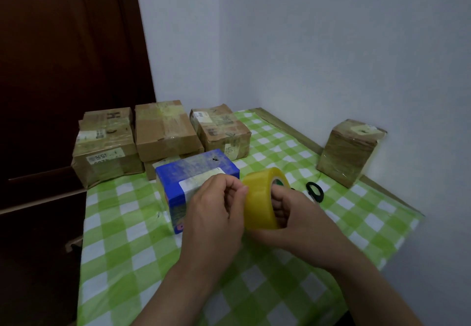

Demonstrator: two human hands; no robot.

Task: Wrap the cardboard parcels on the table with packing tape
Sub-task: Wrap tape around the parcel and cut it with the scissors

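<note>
The brown parcels (165,132) at centre left already look taped and the blue box (193,180) at centre seems next, just behind the tape roll (260,200), which the right hand (295,223) grips through its core while the left hand (214,216) pinches at its rim for the end.

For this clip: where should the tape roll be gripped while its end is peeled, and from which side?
By the core, from the right. The tape roll is held on edge with its hole facing right, so the right hand hooks fingers through it. That leaves the outer face free for the left hand, which picks at it from the left.
</note>
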